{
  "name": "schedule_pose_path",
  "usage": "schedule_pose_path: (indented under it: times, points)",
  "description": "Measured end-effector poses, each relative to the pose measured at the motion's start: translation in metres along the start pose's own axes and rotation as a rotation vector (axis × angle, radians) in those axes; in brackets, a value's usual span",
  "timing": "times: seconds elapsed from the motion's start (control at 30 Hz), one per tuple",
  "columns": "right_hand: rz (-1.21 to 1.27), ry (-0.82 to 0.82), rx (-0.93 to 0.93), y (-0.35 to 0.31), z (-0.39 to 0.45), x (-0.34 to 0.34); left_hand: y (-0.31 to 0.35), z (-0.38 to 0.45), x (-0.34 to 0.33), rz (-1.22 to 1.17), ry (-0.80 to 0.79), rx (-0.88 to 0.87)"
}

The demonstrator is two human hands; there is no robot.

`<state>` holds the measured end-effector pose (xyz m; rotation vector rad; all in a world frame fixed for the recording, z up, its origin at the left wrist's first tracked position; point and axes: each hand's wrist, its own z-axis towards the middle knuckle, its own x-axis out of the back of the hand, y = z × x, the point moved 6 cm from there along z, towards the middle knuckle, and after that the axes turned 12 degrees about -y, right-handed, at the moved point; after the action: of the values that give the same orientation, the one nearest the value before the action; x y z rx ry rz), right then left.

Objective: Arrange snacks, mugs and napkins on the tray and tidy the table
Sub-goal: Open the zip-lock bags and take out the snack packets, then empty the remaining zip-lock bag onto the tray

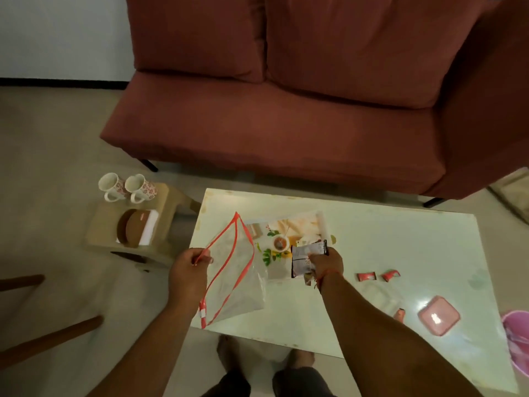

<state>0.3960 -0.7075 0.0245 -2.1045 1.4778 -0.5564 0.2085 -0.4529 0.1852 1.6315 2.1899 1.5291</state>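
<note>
Left hand (189,267) pinches the zip bag (232,279) rim; right hand (323,260) grips a snack packet (305,257) just beside it. I'd pull the mouth wider so the packet slides in clean.

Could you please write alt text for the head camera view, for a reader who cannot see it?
Over a white table, the left hand pinches a clear zip bag with red edging while the right hand grips a snack packet. Two floral mugs stand on a side stool; a red sofa sits behind.
</note>
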Motion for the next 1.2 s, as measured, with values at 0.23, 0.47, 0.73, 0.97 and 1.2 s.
schedule_pose_path:
  times: [0.23,0.47,0.73,0.97,1.2]
  points:
    - [0.355,-0.146,-0.154,0.040,0.061,-0.050,-0.027,0.015,-0.010,0.035,0.002,0.038]
    - [-0.206,0.098,-0.097,0.048,0.048,-0.020,-0.022,0.011,-0.006,0.047,-0.041,-0.014]
    - [-0.473,-0.719,0.407,-0.049,-0.088,-0.064,0.037,-0.009,0.013,0.157,-0.371,-0.100]
    - [-0.686,-0.835,0.435,-0.115,-0.197,-0.086,0.113,-0.022,0.057,0.089,-0.671,-0.151]
    - [-0.047,-0.566,0.644,-0.154,-0.256,-0.094,0.162,-0.027,0.122,-0.796,-0.893,-0.213]
